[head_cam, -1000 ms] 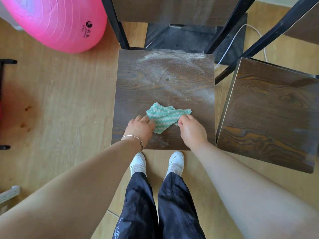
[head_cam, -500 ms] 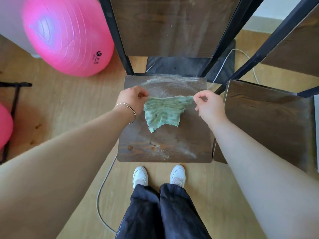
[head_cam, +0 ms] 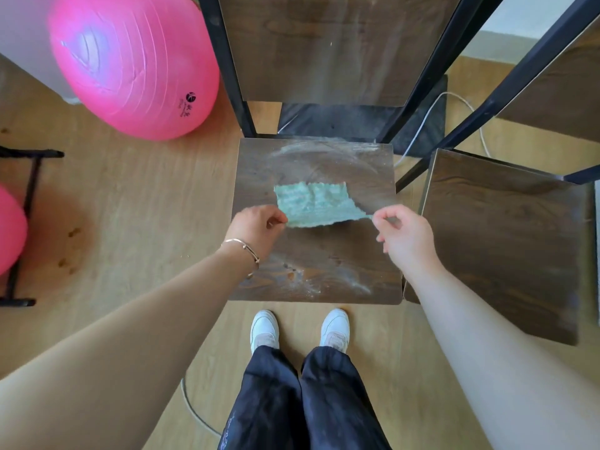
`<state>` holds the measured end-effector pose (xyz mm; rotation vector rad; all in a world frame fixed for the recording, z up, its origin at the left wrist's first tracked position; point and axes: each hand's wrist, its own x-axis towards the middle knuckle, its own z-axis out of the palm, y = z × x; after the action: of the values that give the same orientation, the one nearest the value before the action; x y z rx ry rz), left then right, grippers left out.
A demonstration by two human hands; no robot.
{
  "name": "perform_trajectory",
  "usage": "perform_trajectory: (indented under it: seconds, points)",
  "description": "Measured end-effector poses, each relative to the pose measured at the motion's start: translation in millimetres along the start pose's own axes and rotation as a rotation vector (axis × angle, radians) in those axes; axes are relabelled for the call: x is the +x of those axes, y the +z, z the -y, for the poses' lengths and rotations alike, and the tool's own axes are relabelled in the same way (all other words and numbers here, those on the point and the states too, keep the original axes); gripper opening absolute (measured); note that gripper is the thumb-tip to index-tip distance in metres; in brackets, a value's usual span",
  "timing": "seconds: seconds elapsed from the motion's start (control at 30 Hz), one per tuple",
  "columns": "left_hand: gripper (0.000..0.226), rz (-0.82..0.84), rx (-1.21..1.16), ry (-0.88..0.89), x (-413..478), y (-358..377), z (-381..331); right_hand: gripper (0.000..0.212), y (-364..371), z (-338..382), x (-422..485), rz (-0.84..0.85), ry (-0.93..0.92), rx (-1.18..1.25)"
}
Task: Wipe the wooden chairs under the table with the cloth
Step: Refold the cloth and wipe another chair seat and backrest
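A dark wooden chair seat [head_cam: 324, 271] with black metal legs stands in front of my feet, streaked with pale dust along its back and front edges. Over its middle hangs a green-and-white cloth [head_cam: 313, 204], spread out and blurred. My left hand [head_cam: 256, 230] pinches the cloth's near left corner. My right hand [head_cam: 406, 233] pinches its near right corner. The cloth's far edge points away from me, above the seat. A second wooden chair seat [head_cam: 506, 241] stands to the right, close beside the first.
A big pink exercise ball [head_cam: 133, 63] rests on the wood floor at the back left; another pink ball [head_cam: 9, 228] sits in a black rack [head_cam: 22, 222] at the left edge. A white cable [head_cam: 431, 112] runs behind the chairs. The chair's backrest [head_cam: 337, 47] rises ahead.
Both hands lifted the cloth off the seat and stretched it out by two corners. It hung down toward me half a second ago; now it has flipped away from me, and my hands are nearer.
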<state>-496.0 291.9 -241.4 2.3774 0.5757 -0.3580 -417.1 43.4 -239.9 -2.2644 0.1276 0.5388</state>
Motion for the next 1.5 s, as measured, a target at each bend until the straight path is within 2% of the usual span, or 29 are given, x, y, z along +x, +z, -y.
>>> perform_trajectory:
  seconds: [0.2, 0.47, 0.7, 0.87, 0.97, 1.1, 1.2, 1.27, 1.33, 1.43, 1.5]
  points:
    - [0.01, 0.126, 0.005, -0.063, -37, 26, 16, 0.011, 5, -26, -35, 0.057, 0.076, 0.03]
    - [0.014, 0.327, 0.004, -0.042, -61, -20, -6, 0.013, -34, 3, -59, 0.165, 0.056, 0.024]
    - [0.008, 0.345, 0.01, -0.015, -53, -60, -27, 0.013, -63, 30, -52, 0.293, 0.026, -0.016]
    - [0.007, 0.364, 0.11, -0.049, -15, -42, -9, 0.01, -36, 26, -14, 0.361, 0.039, -0.182]
    - [0.008, 0.321, 0.172, -0.051, 19, -24, 2, 0.01, -9, 25, 21, 0.335, -0.025, -0.241]
    - [0.013, 0.169, 0.2, -0.037, 55, -9, 10, 0.01, 12, 27, 61, 0.185, -0.11, -0.241]
    - [0.015, 0.078, 0.185, -0.018, 63, -2, 12, 0.01, 19, 25, 72, 0.094, -0.167, -0.236]
    - [0.017, 0.053, 0.233, 0.044, 58, 6, 16, 0.009, 21, 18, 67, 0.089, -0.206, -0.25]
    - [0.019, 0.087, 0.303, 0.109, 46, 17, 24, 0.009, 21, 4, 58, 0.182, -0.21, -0.314]
    - [0.017, 0.254, 0.412, 0.108, 23, 36, 43, 0.005, 23, -25, 44, 0.463, -0.183, -0.53]
    - [0.021, 0.298, 0.425, 0.073, 10, 44, 55, 0.007, 26, -40, 39, 0.508, -0.125, -0.569]
